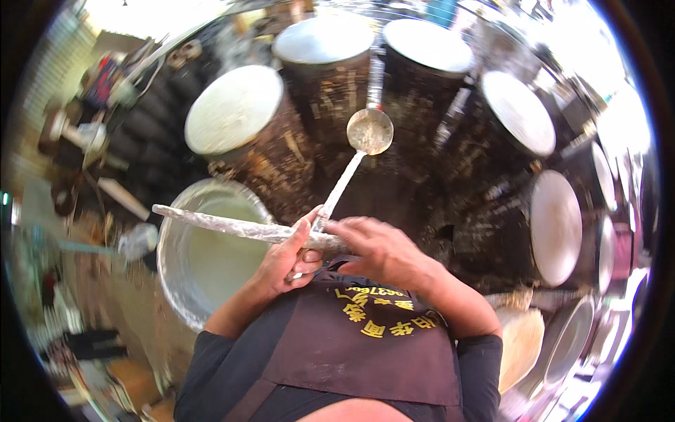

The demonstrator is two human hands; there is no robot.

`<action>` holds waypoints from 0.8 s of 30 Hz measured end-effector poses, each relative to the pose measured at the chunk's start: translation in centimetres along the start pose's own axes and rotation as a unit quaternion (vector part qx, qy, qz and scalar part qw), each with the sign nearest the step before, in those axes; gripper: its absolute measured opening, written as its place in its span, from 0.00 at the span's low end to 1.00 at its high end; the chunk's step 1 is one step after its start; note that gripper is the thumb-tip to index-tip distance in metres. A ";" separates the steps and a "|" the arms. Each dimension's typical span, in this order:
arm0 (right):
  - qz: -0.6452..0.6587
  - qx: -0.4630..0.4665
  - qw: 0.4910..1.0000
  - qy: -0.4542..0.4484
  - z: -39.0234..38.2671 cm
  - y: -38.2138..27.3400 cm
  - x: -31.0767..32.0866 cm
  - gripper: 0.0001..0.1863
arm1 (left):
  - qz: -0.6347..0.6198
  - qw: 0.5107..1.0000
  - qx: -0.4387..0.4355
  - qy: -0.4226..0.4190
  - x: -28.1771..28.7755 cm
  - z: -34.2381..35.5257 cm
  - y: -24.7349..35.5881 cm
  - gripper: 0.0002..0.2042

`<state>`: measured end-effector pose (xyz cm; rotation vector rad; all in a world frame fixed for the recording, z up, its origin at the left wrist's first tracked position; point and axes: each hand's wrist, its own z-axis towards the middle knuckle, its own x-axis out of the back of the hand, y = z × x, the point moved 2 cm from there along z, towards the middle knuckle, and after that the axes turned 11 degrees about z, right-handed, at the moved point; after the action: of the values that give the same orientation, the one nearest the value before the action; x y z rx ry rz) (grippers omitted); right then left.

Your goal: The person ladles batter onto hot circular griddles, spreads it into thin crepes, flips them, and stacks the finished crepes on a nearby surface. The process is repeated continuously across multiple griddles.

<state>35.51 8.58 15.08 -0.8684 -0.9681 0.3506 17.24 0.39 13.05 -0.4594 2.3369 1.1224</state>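
Observation:
Crossed in my left hand [294, 254], a whitened wooden stick [228, 225] and a long-handled ladle [370, 132] are held together by closed fingers. The stick reaches out to the left over a large bucket [166, 271] of pale, cloudy liquid. Pointing away from me, the ladle's round, stained bowl is raised above the dark area between the drums. My right hand [383, 254] is beside the stick's near end, its fingers stretched out and slightly blurred. I cannot tell whether it touches the stick.
Dark, worn drums with round white tops stand in an arc ahead, among them a far-left drum [235, 109], a far-middle one [323, 39] and a right-hand one [555, 226]. A metal basin [566, 337] leans at the lower right. Clutter [91, 133] fills the left side.

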 end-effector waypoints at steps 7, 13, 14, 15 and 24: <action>0.094 -0.005 0.996 0.005 4.4 4.6 -7.7 0.25 | 0.147 0.918 -0.192 0.314 9.6 -9.6 -4.4 0.29; 0.176 -0.121 0.975 -0.058 4.4 6.7 -11.1 0.22 | 0.401 0.716 -0.059 0.569 28.7 -11.3 -19.0 0.29; 0.182 -0.157 0.966 -0.092 4.7 6.7 -12.2 0.21 | 0.413 0.709 0.003 0.571 29.0 -10.9 -19.7 0.29; 0.182 -0.160 0.965 -0.098 5.2 6.5 -12.9 0.22 | 0.392 0.739 0.090 0.541 28.8 -9.7 -20.9 0.29; 0.182 -0.331 0.922 -0.080 4.7 7.9 -14.1 0.27 | 0.495 0.729 0.069 0.469 27.8 -13.8 -25.9 0.30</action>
<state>24.70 7.13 2.18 -1.6717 -1.0943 0.4219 3.43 -28.41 -11.65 0.5509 3.7470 1.2554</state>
